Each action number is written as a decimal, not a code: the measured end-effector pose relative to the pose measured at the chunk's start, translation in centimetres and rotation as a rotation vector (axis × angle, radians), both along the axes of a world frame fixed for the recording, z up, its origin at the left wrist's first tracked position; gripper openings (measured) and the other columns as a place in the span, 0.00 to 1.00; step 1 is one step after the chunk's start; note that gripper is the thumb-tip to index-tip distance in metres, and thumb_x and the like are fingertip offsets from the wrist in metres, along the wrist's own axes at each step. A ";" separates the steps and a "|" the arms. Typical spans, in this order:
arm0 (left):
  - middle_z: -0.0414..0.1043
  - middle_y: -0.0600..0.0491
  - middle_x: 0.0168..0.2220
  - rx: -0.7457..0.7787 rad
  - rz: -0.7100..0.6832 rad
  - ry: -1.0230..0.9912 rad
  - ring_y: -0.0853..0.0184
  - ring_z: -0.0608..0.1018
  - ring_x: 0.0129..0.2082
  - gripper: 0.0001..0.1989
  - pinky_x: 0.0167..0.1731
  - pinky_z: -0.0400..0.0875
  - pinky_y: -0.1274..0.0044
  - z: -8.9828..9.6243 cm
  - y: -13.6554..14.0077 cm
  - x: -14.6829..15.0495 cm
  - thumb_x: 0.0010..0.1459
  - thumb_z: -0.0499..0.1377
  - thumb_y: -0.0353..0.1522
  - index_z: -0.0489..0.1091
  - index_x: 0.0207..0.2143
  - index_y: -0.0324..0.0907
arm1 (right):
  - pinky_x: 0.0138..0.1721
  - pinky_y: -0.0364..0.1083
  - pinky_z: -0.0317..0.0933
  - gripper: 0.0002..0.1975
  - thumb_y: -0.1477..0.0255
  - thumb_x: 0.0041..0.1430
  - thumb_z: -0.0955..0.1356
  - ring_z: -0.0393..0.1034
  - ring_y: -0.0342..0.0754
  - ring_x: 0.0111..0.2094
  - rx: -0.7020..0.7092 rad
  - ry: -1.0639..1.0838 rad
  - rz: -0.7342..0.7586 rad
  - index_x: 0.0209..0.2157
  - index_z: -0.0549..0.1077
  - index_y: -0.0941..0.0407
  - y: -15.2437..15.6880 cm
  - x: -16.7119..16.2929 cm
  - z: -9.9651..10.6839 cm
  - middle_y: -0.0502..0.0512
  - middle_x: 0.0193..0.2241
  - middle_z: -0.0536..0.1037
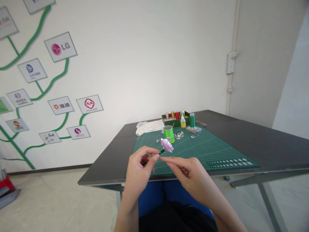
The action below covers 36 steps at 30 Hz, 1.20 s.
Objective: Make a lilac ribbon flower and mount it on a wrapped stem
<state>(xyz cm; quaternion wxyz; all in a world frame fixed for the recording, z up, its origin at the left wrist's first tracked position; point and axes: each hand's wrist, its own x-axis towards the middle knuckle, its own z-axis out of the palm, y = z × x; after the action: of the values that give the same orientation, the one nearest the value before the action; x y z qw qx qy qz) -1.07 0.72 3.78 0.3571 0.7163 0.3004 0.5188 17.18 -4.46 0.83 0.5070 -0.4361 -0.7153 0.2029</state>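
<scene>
Over the near part of the cutting mat, my left hand (142, 167) is closed around a dark, thin stem-like holder, pinched between thumb and fingers. At its upper end a pale purple flower (167, 145) sticks out, tilted to the right, with a green and black section (161, 151) just below the petals. My right hand (187, 169) comes in from the right. Its index fingertip lies close to my left thumb tip, beneath the flower. The thumb sits near that finger and the other fingers are curled in. Whatever it may pinch is too small to make out.
A green tin (169, 134) stands on the green cutting mat (200, 146), with scissors (180, 135) and small petal pieces beside it. Behind are a glue bottle (183, 121), a green thread spool (192, 120), a dark green box (169, 122) of spools and a white sheet (152, 126).
</scene>
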 end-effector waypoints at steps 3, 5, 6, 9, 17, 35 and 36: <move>0.73 0.55 0.26 0.025 0.045 0.017 0.73 0.70 0.18 0.08 0.19 0.65 0.81 -0.3 0.2 0.1 0.58 0.68 0.36 0.80 0.33 0.40 | 0.25 0.45 0.52 0.20 0.68 0.74 0.64 0.58 0.43 0.21 0.022 -0.009 0.018 0.50 0.88 0.54 -0.5 -0.1 0.2 0.55 0.32 0.87; 0.75 0.53 0.28 0.048 0.067 0.028 0.73 0.71 0.19 0.07 0.20 0.66 0.81 -0.4 0.3 0.1 0.58 0.67 0.35 0.81 0.33 0.40 | 0.24 0.44 0.51 0.19 0.68 0.74 0.65 0.57 0.42 0.20 0.024 -0.006 0.041 0.49 0.88 0.54 -0.9 -0.1 0.4 0.54 0.28 0.85; 0.76 0.53 0.29 0.061 0.076 0.036 0.73 0.72 0.19 0.07 0.20 0.66 0.81 -0.5 0.3 0.2 0.59 0.66 0.35 0.81 0.33 0.40 | 0.23 0.44 0.50 0.18 0.67 0.74 0.65 0.55 0.42 0.20 0.018 0.000 0.056 0.49 0.88 0.54 -1.0 -0.1 0.4 0.52 0.24 0.82; 0.76 0.53 0.28 0.098 0.087 0.083 0.72 0.74 0.19 0.06 0.21 0.68 0.80 -0.5 0.4 0.2 0.59 0.65 0.33 0.81 0.32 0.40 | 0.21 0.44 0.45 0.18 0.64 0.74 0.66 0.50 0.41 0.19 -0.018 0.039 0.113 0.47 0.88 0.56 -1.6 0.2 0.8 0.48 0.17 0.69; 0.76 0.52 0.28 0.199 0.017 0.230 0.69 0.76 0.23 0.08 0.24 0.67 0.79 -0.1 0.0 0.0 0.63 0.64 0.30 0.82 0.31 0.41 | 0.17 0.42 0.41 0.20 0.58 0.73 0.68 0.49 0.39 0.16 -0.015 0.095 0.252 0.44 0.88 0.57 -1.5 2.2 4.8 0.45 0.15 0.61; 0.79 0.51 0.29 0.265 -0.013 0.149 0.69 0.78 0.24 0.06 0.24 0.70 0.80 -0.2 -0.4 -0.3 0.63 0.67 0.27 0.84 0.32 0.41 | 0.18 0.41 0.39 0.19 0.63 0.67 0.71 0.48 0.38 0.15 -0.220 -0.015 0.331 0.49 0.85 0.63 8.7 6.0 4.4 0.39 0.13 0.59; 0.79 0.52 0.29 0.253 -0.003 0.124 0.70 0.77 0.23 0.06 0.24 0.71 0.80 -0.2 -0.4 -0.3 0.63 0.67 0.27 0.83 0.32 0.41 | 0.18 0.40 0.40 0.19 0.63 0.67 0.71 0.48 0.38 0.15 -0.262 -0.011 0.348 0.47 0.86 0.63 8.7 5.8 3.3 0.39 0.13 0.59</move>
<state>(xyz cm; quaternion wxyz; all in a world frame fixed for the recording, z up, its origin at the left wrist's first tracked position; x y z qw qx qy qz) -1.40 0.37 3.53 0.2455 0.7869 0.2529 0.5065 22.96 4.22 4.11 0.3995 -0.3690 -0.7502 0.3762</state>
